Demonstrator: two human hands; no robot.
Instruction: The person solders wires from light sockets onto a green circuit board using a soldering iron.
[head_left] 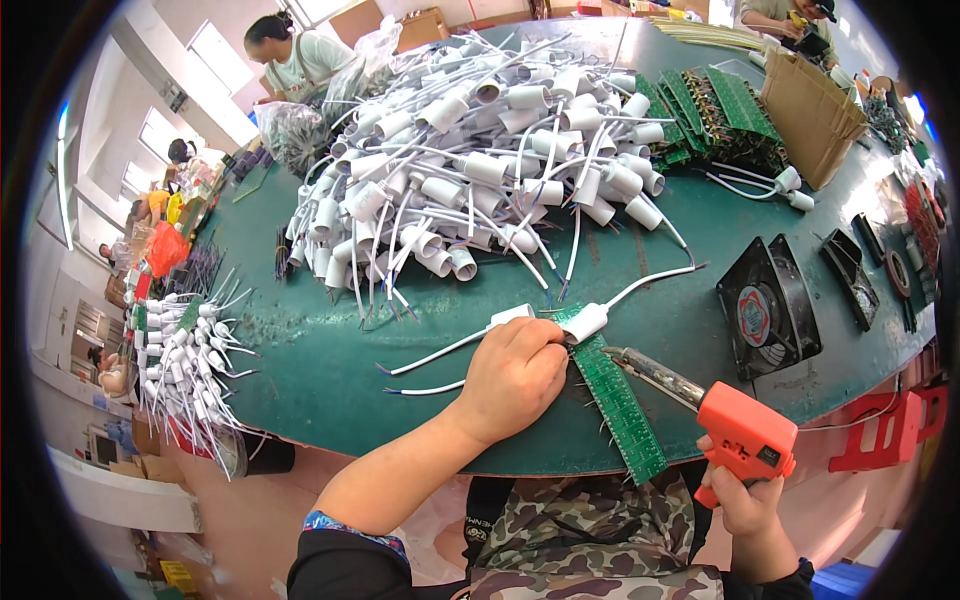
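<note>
My left hand [512,375] rests on the green table [320,370], fingers pinching the near end of a long green circuit board strip [620,410] and a white lamp socket [585,322] with a white wire. A second white socket [512,316] lies just above the hand. My right hand [748,500] grips an orange soldering gun [745,430] by its handle. The metal tip of the gun [640,365] points left toward the board, close to my left fingers.
A big heap of white wired sockets [480,170] fills the table's middle. Stacked green boards [715,115] and brown cardboard [812,112] lie at the back right, a black fan [768,310] at the right. More sockets [185,360] pile at the left edge. Other people work at the far side.
</note>
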